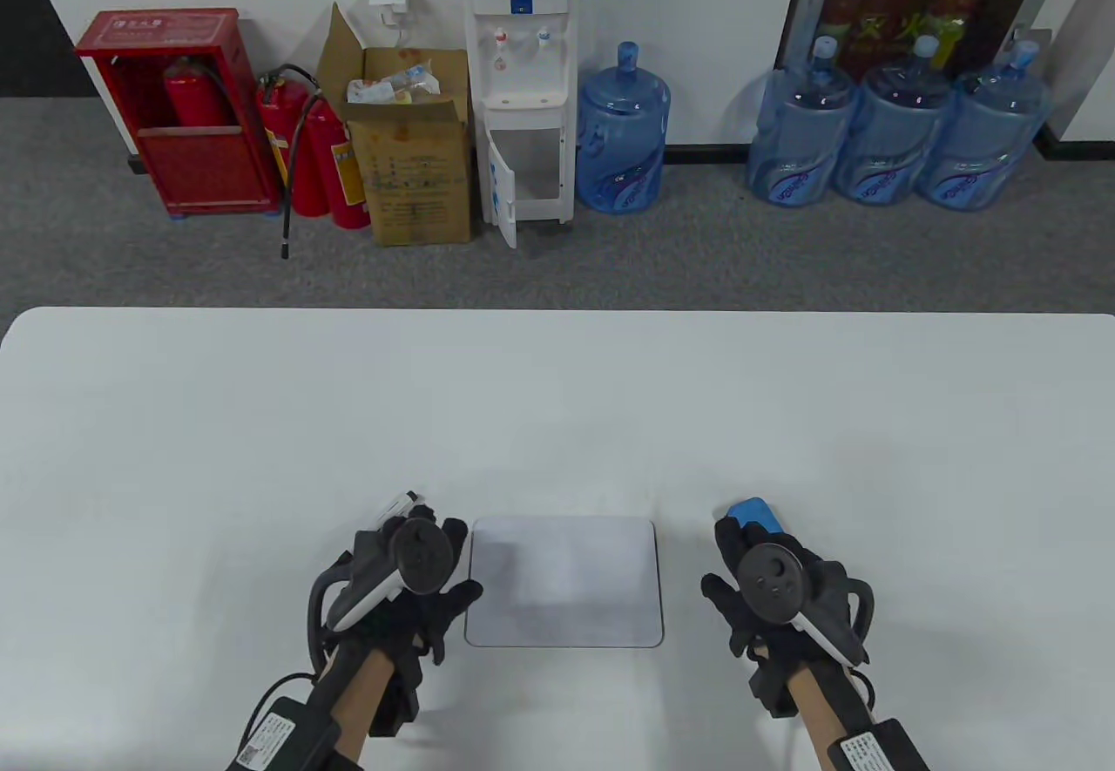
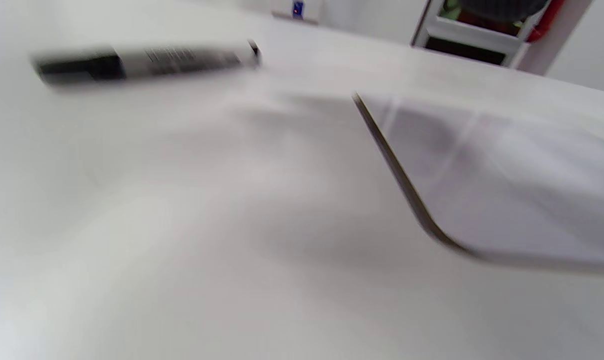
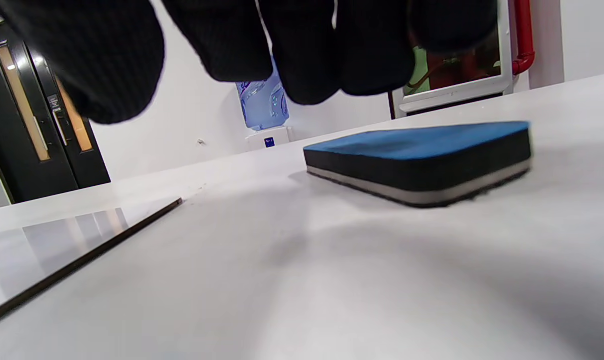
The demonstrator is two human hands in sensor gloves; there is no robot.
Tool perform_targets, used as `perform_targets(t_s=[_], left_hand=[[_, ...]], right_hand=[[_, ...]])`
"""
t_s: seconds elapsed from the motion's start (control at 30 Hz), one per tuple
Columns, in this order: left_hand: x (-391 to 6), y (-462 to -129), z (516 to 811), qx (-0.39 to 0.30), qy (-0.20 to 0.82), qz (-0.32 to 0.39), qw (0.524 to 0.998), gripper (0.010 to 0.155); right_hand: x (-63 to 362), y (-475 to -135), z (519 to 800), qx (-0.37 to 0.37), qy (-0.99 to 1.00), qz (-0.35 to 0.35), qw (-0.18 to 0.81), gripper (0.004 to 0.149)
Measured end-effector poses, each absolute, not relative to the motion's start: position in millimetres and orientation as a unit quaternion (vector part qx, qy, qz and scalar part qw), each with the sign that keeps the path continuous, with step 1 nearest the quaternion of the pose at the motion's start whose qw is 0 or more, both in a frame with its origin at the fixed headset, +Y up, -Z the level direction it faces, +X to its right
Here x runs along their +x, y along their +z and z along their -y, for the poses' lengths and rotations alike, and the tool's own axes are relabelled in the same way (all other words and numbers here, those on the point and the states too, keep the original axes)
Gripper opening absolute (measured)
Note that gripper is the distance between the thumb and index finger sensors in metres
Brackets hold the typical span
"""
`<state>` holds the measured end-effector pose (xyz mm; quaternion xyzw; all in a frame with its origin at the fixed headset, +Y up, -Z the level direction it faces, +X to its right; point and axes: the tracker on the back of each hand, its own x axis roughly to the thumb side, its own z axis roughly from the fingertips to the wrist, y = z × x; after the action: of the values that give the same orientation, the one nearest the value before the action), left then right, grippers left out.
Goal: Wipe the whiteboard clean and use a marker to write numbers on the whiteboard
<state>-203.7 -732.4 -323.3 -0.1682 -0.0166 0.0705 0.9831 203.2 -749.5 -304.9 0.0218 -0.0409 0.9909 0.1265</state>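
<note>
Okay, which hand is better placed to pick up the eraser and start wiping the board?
The right hand. The blue eraser lies on the table just beyond its fingertips, right of the whiteboard. The left hand is across the board, nearer the marker.

One whiteboard (image 1: 564, 581), one marker (image 2: 146, 62), one eraser (image 3: 422, 160), two gloved hands, four loose water jugs, two loose extinguishers.

In the left wrist view the marker (image 2: 146, 62) at upper left is smeared by motion blur, its print unreadable. In the table view the left hand (image 1: 409, 579) covers most of it, and the right hand (image 1: 766, 579) hides the eraser's (image 1: 756, 515) near end.
</note>
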Motion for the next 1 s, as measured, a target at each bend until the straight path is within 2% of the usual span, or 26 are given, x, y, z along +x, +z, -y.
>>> perform_targets(t_s=[0.13, 0.27, 0.4, 0.53, 0.77, 1.0], left_hand=[[-235, -339, 726, -0.132, 0.004, -0.062, 0.989, 0.074], [-264, -349, 739, -0.147, -0.076, -0.152, 0.974, 0.077], [-270, -351, 753, -0.165, -0.068, -0.152, 0.972, 0.074], [-266, -353, 764, -0.168, -0.101, -0.145, 0.97, 0.068], [-258, -354, 767, -0.147, -0.099, -0.135, 0.975, 0.055], [-259, -356, 768, -0.149, -0.089, -0.148, 0.974, 0.055]], right_hand=[[203, -304, 750, 0.023, 0.992, 0.034, 0.12, 0.072], [202, -304, 750, 0.022, 0.992, 0.031, 0.118, 0.072], [202, -304, 750, 0.02, 0.993, 0.025, 0.114, 0.072], [202, -304, 751, 0.019, 0.994, 0.021, 0.11, 0.072], [202, -304, 752, 0.008, 0.995, 0.017, 0.094, 0.073], [198, -303, 749, 0.011, 0.996, 0.021, 0.082, 0.073]])
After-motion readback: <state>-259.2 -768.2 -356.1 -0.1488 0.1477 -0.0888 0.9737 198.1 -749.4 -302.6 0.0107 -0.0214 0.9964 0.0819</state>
